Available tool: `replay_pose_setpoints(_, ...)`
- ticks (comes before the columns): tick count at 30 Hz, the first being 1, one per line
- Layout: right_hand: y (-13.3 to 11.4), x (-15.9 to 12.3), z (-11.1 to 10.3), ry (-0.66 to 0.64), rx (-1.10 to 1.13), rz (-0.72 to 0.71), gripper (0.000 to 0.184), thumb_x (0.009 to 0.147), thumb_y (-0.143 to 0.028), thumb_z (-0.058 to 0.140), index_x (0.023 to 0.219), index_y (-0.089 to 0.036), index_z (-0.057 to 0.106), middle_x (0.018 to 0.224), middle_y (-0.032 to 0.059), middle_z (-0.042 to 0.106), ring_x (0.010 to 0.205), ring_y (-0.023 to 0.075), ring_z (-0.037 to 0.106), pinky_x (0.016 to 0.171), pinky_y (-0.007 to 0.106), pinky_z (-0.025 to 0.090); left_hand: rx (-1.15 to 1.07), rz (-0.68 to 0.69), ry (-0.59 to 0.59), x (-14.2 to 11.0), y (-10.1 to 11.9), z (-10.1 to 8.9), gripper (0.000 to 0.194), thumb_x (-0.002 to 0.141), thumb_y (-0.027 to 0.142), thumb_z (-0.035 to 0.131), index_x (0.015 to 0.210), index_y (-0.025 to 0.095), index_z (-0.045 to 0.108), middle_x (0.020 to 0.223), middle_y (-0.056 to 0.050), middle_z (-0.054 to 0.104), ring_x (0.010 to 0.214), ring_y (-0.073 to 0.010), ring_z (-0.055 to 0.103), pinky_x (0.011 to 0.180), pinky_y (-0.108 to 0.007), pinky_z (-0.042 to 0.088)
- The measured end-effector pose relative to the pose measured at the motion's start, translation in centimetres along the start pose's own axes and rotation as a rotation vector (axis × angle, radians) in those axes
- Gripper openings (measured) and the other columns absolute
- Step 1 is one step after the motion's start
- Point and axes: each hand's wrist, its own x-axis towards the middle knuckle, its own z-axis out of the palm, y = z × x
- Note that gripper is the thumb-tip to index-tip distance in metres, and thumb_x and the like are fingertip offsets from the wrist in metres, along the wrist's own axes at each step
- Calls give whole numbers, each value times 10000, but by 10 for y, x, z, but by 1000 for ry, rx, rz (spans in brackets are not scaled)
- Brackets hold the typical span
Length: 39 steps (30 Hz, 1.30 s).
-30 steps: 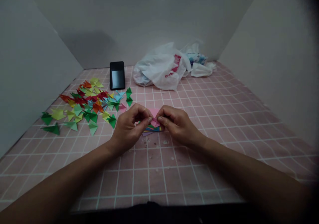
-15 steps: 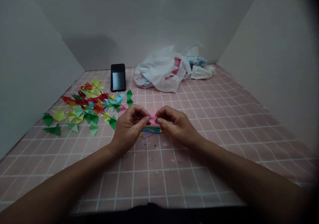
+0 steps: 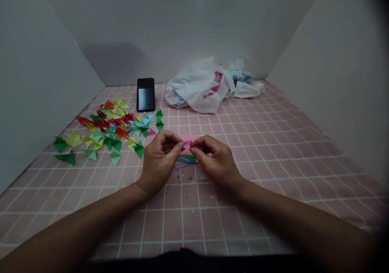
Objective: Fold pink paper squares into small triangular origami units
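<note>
Grey walls (image 3: 194, 30) flank the desk (image 3: 273, 151); fingers (image 3: 169, 136) of left hand (image 3: 158, 163) and right hand (image 3: 221, 165) pinch pink paper (image 3: 187, 144), which uneven pulling could tear.

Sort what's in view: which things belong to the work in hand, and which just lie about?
Likely part of the work:
small folded pink paper, pinched by left hand and right hand
stack of flat coloured paper sheets by the hands
pointed multicoloured folded-paper shapes

Apparently lying about:
black rectangular device with glossy screen
crumpled white plastic bag with red print
blue-and-white bundle
</note>
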Motion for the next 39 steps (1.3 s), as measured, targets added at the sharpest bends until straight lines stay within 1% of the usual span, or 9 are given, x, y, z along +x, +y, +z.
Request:
replay_pose_setpoints(3, 0, -2, 4, 18, 35, 57, 68, 848, -172, 616, 782, -185, 622, 737, 4, 618, 665, 138, 547, 599, 278, 402, -4, -6, 6, -1, -2, 2, 115, 819, 182, 708, 814, 193, 593, 768, 22, 640, 707, -110, 634, 676, -233, 546)
replay_pose_setpoints(6, 0, -3, 7, 39, 39, 66, 85, 850, -197, 613, 765, -190, 613, 731, 8, 620, 666, 145, 555, 603, 285, 406, -16, -22, 13, -1, -4, 4, 117, 819, 188, 707, 807, 195, 591, 776, 19, 642, 711, -112, 637, 690, -239, 552)
replay_pose_setpoints(10, -3, -4, 9, 64, -11, 31, 122, 845, -182, 595, 726, -193, 570, 674, -10, 563, 612, 132, 509, 574, 278, 377, -98, -60, 16, -2, -5, 7, 130, 806, 177, 715, 799, 193, 586, 803, 22, 638, 740, -108, 646, 729, -244, 565)
replay_pose_setpoints(14, -6, -5, 9, 87, -114, -42, 177, 826, -133, 567, 679, -203, 499, 642, -25, 498, 580, 120, 452, 555, 271, 336, -218, -143, 16, -1, -4, 9, 174, 776, 180, 737, 769, 182, 562, 763, 37, 620, 688, -91, 639, 690, -228, 570)
replay_pose_setpoints(19, -6, -4, 9, 116, -161, -27, 198, 800, -115, 570, 659, -210, 468, 630, -31, 483, 560, 115, 424, 545, 267, 321, -305, -203, 8, -1, -3, 10, 200, 743, 162, 750, 752, 174, 551, 763, 32, 625, 702, -88, 649, 694, -220, 570)
replay_pose_setpoints(23, -3, -3, 8, 128, -175, -20, 161, 808, -131, 591, 693, -206, 506, 660, -22, 510, 585, 122, 446, 565, 273, 341, -279, -191, -2, -1, -4, 10, 204, 743, 161, 749, 758, 178, 546, 790, 24, 623, 732, -95, 638, 724, -237, 564)
replay_pose_setpoints(28, -1, -2, 7, 129, -90, 39, 24, 846, -209, 613, 827, -195, 606, 725, 2, 563, 634, 140, 497, 591, 286, 384, -165, -119, -7, -3, -6, 10, 173, 764, 179, 747, 782, 187, 575, 790, 22, 615, 744, -112, 619, 741, -261, 551)
replay_pose_setpoints(32, 1, -1, 7, 134, 12, 137, 58, 821, -224, 615, 774, -194, 600, 718, 7, 591, 643, 145, 524, 592, 288, 398, -87, -82, -20, -5, -6, 11, 164, 771, 168, 741, 807, 197, 583, 797, 19, 626, 757, -120, 616, 732, -254, 529)
replay_pose_setpoints(39, 2, 1, 9, 108, 268, 302, 124, 774, -284, 641, 705, -185, 609, 679, -1, 580, 634, 141, 509, 602, 288, 412, -61, -76, -41, -5, -7, 11, 158, 775, 150, 729, 828, 196, 588, 815, 18, 623, 771, -120, 617, 737, -256, 515)
